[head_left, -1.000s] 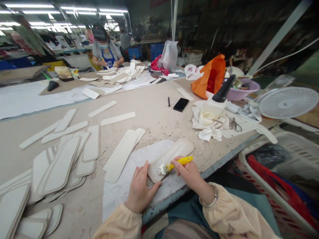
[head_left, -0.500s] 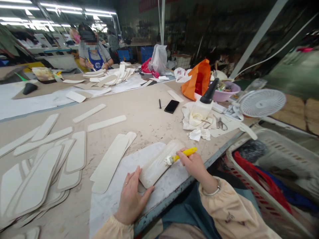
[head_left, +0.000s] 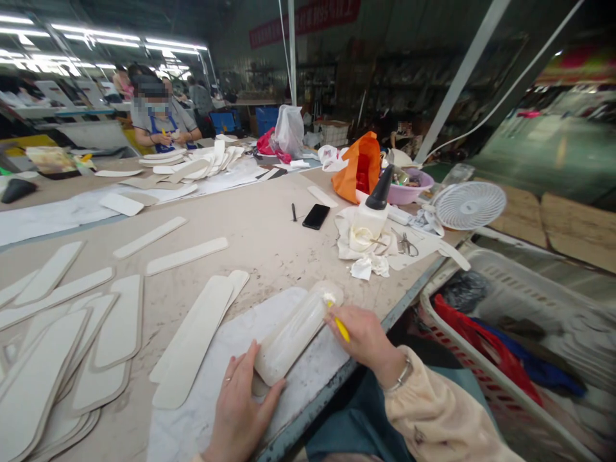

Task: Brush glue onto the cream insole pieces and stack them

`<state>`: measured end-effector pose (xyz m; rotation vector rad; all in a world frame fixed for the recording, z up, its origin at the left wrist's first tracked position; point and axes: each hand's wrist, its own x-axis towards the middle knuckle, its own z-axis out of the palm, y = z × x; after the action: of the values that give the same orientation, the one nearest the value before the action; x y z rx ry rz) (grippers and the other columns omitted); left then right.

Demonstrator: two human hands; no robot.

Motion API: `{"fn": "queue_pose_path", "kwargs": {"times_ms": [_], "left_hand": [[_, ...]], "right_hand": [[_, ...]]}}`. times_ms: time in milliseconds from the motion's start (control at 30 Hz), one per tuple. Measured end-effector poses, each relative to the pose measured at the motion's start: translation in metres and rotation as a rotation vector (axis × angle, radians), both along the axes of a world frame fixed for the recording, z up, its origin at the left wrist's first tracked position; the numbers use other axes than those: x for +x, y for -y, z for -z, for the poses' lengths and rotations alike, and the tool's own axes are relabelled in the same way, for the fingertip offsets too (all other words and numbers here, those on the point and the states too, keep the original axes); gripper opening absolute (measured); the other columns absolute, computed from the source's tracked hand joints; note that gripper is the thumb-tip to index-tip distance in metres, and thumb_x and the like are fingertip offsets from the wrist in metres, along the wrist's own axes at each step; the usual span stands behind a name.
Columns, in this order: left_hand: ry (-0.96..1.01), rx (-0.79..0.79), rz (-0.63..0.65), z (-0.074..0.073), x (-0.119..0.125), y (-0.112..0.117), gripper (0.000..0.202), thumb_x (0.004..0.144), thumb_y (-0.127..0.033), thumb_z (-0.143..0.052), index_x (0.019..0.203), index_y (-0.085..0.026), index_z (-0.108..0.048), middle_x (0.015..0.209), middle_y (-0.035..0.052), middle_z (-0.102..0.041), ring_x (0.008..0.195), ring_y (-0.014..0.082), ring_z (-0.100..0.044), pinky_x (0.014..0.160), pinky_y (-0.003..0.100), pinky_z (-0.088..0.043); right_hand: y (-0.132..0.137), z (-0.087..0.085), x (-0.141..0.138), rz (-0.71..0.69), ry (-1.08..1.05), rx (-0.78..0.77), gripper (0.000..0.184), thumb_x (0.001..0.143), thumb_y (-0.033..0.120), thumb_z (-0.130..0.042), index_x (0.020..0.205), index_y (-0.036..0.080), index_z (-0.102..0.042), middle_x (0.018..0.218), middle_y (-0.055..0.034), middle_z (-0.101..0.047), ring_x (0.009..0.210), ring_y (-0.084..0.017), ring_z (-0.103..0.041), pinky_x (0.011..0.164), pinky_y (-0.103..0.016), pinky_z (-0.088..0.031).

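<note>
A pale rounded strip (head_left: 293, 337) with a wet, glossy top lies slantwise on a white sheet (head_left: 192, 378) in front of me. My left hand (head_left: 240, 401) is at its near end, fingers stretched out and thumb apart, the fingertips touching its edges. In my right hand (head_left: 360, 333) is a paintbrush (head_left: 342, 328) with a yellow handle. The brush's bristles, coated in white paste, press on the strip's far end. Just left of the sheet, two overlapping pale strips (head_left: 195, 343) rest partly on it.
Piles of pale strips (head_left: 45, 378) cover the table's left side. Ahead are a phone (head_left: 316, 217), a black-topped white bottle (head_left: 370, 218), scissors (head_left: 407, 244), an orange bag (head_left: 357, 168) and a fan (head_left: 469, 205). A plastic basket (head_left: 500, 273) stands right of the table edge. A co-worker (head_left: 163, 122) sits opposite.
My right hand has moved the brush to the strip's far end, and its handle now tilts down towards me. My left hand stays at the near end. The camera view has shifted right.
</note>
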<state>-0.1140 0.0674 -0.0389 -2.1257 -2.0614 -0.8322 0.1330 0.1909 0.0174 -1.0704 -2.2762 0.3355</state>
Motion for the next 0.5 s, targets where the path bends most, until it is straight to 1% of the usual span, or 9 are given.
{"fn": "queue_pose_path", "kwargs": {"times_ms": [67, 133, 200, 267, 300, 333, 367, 433, 500], "left_hand": [[0.001, 0.008, 0.008, 0.001, 0.0, 0.0, 0.08, 0.077, -0.045, -0.061, 0.141, -0.017, -0.024, 0.125, 0.0152, -0.057, 0.114, 0.0317, -0.054, 0.096, 0.053, -0.043], [0.006, 0.019, 0.01, 0.001, -0.001, 0.0, 0.08, 0.076, -0.045, -0.062, 0.141, -0.018, -0.025, 0.124, 0.0146, -0.058, 0.113, 0.0318, -0.054, 0.096, 0.053, -0.044], [0.014, 0.025, 0.009, 0.0, -0.001, 0.0, 0.079, 0.076, -0.044, -0.062, 0.141, -0.018, -0.026, 0.124, 0.0145, -0.058, 0.113, 0.032, -0.054, 0.095, 0.054, -0.044], [0.019, 0.03, 0.008, 0.0, -0.001, 0.0, 0.078, 0.076, -0.044, -0.063, 0.141, -0.018, -0.028, 0.124, 0.0142, -0.058, 0.113, 0.032, -0.054, 0.095, 0.054, -0.044], [0.02, 0.029, 0.008, 0.0, -0.001, 0.0, 0.078, 0.076, -0.045, -0.063, 0.14, -0.018, -0.028, 0.123, 0.0141, -0.058, 0.112, 0.0319, -0.054, 0.095, 0.054, -0.044], [0.019, 0.028, 0.01, 0.0, -0.001, 0.0, 0.078, 0.076, -0.045, -0.063, 0.14, -0.018, -0.028, 0.123, 0.014, -0.058, 0.112, 0.0319, -0.054, 0.095, 0.053, -0.044], [0.018, 0.029, 0.011, 0.0, -0.001, 0.0, 0.078, 0.075, -0.045, -0.063, 0.14, -0.018, -0.028, 0.123, 0.0139, -0.058, 0.112, 0.0319, -0.055, 0.095, 0.053, -0.044], [0.012, 0.026, 0.015, 0.001, -0.002, 0.0, 0.08, 0.075, -0.045, -0.063, 0.141, -0.018, -0.027, 0.123, 0.0141, -0.058, 0.112, 0.032, -0.055, 0.095, 0.053, -0.044], [0.005, 0.019, 0.015, 0.002, -0.002, 0.001, 0.081, 0.075, -0.045, -0.063, 0.141, -0.017, -0.026, 0.124, 0.0148, -0.058, 0.113, 0.0323, -0.054, 0.095, 0.054, -0.044]], "right_hand": [[0.007, -0.003, -0.006, -0.128, -0.009, -0.008, 0.02, 0.09, 0.029, -0.05, 0.101, 0.02, -0.064, 0.087, -0.0081, -0.071, 0.081, -0.019, -0.066, 0.075, -0.032, -0.051], [0.007, -0.005, -0.005, -0.158, -0.075, 0.003, 0.019, 0.09, 0.027, -0.05, 0.102, 0.021, -0.064, 0.089, -0.0075, -0.071, 0.08, -0.018, -0.066, 0.074, -0.031, -0.051], [0.002, -0.004, -0.001, -0.062, -0.12, 0.028, 0.02, 0.09, 0.027, -0.049, 0.102, 0.021, -0.064, 0.092, -0.0082, -0.071, 0.083, -0.019, -0.066, 0.075, -0.032, -0.052], [-0.003, -0.003, 0.002, 0.058, -0.098, 0.044, 0.021, 0.09, 0.028, -0.048, 0.1, 0.02, -0.065, 0.092, -0.0093, -0.071, 0.085, -0.02, -0.066, 0.078, -0.034, -0.052], [-0.003, -0.003, 0.002, 0.085, -0.067, 0.04, 0.021, 0.091, 0.028, -0.047, 0.099, 0.02, -0.065, 0.091, -0.0096, -0.071, 0.085, -0.021, -0.066, 0.078, -0.034, -0.051], [0.0, -0.004, 0.0, 0.077, -0.038, 0.03, 0.021, 0.091, 0.029, -0.047, 0.097, 0.02, -0.065, 0.088, -0.0095, -0.071, 0.084, -0.021, -0.066, 0.077, -0.034, -0.051], [0.005, -0.006, -0.003, 0.033, -0.01, 0.015, 0.021, 0.091, 0.029, -0.047, 0.095, 0.02, -0.065, 0.085, -0.009, -0.071, 0.082, -0.02, -0.066, 0.076, -0.033, -0.051], [0.019, -0.013, -0.012, -0.122, 0.033, -0.027, 0.019, 0.09, 0.029, -0.048, 0.094, 0.02, -0.065, 0.079, -0.0074, -0.07, 0.076, -0.019, -0.065, 0.072, -0.031, -0.051], [0.032, -0.02, -0.019, -0.272, 0.025, -0.079, 0.018, 0.089, 0.027, -0.048, 0.095, 0.021, -0.064, 0.076, -0.0056, -0.07, 0.071, -0.017, -0.064, 0.069, -0.029, -0.05]]}}
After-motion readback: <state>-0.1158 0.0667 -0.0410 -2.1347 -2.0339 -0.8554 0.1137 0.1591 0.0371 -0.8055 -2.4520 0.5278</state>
